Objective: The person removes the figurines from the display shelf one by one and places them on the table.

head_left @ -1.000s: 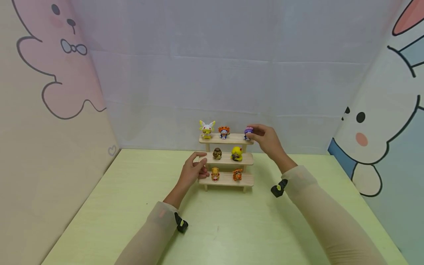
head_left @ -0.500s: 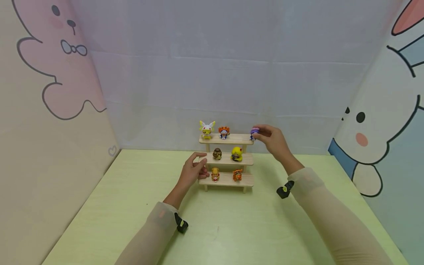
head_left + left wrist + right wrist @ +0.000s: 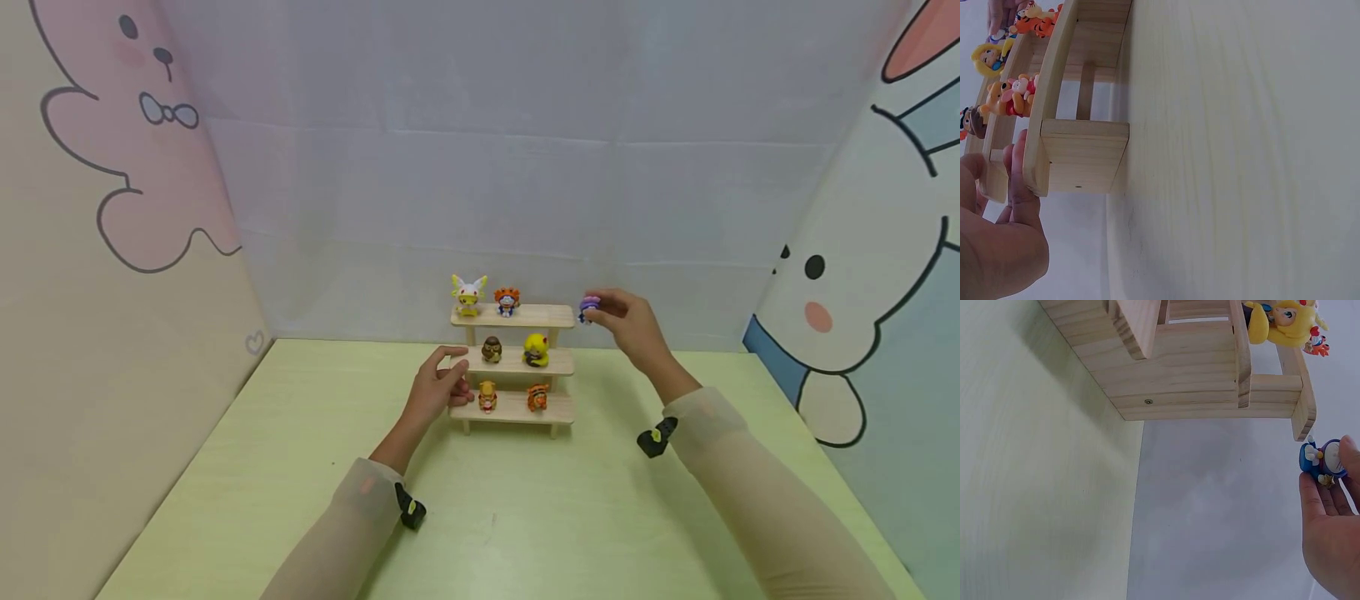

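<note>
A three-step wooden display stand (image 3: 528, 360) bears several small figurines. My left hand (image 3: 437, 387) holds its left end; in the left wrist view the fingers (image 3: 1021, 181) lie around the end of the middle board. My right hand (image 3: 630, 327) pinches a blue-and-white figurine with a purple hat (image 3: 588, 309), just off the right end of the top board. In the right wrist view this figurine (image 3: 1321, 459) sits between thumb and fingers, apart from the board. Still on the top board stand a white-and-yellow long-eared figurine (image 3: 468, 295) and an orange-maned one (image 3: 507, 302).
On the middle board are a brown owl figurine (image 3: 492, 349) and a yellow-haired one (image 3: 536, 350). A yellow bear figurine (image 3: 487, 397) and an orange striped tiger (image 3: 537, 397) stand on the lowest board. The pale table (image 3: 480, 517) meets a white back wall (image 3: 450, 183).
My right hand has carried the purple-hatted figurine rightward and slightly down, off the right end of the top board. The left hand has stayed at the stand.
</note>
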Motion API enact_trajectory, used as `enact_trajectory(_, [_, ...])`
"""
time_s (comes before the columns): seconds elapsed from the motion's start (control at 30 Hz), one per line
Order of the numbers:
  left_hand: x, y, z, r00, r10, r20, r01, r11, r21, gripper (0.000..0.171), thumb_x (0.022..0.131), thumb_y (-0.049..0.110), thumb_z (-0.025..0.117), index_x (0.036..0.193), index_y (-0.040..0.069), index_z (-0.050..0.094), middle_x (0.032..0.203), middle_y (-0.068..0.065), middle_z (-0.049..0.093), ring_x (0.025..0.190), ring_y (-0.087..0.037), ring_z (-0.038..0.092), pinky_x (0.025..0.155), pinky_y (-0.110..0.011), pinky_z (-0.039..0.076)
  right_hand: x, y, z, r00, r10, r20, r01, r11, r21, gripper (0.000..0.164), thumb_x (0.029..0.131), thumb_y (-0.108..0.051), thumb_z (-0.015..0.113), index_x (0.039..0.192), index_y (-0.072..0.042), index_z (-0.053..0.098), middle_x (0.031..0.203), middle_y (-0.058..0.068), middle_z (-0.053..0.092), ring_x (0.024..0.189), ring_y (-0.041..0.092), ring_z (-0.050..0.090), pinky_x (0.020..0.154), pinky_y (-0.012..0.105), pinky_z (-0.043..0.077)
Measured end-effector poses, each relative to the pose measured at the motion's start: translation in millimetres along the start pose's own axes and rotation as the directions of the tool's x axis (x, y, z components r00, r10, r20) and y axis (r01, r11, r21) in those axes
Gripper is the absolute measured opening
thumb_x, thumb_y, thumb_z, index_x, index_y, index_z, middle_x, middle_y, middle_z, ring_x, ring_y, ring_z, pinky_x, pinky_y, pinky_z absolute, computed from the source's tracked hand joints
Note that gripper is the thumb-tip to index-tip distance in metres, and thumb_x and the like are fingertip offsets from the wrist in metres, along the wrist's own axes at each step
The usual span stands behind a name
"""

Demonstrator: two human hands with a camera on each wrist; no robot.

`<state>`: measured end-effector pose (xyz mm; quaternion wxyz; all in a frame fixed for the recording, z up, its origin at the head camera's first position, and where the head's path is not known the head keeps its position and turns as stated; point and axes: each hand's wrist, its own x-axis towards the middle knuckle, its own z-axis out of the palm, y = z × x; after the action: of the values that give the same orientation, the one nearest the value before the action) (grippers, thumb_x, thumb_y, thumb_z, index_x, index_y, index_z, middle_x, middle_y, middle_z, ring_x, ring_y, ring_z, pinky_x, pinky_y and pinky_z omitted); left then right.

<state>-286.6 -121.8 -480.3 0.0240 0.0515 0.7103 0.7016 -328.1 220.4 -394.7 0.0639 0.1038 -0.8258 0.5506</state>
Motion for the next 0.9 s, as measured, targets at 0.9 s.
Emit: enact_trajectory(0.9, [1.7,-3.4,-1.8,1.000,0.001,0.023,-0.001,1.000,0.009,0.043,0.105,0.028,0.064,0.144,0.009,0.057,0.074,-0.011,0.068,0.062,-0.017,0.071,0.060,-0.027,0.063,-16,36,-6,0.994,0.104,0.031,-0.105,0.994,0.028,0.046,0.103,-0.019,0.067,0.144,-0.001,0.058,0.138,0.022,0.061,0.102,-0.001,0.061,0.088,0.008,0.051])
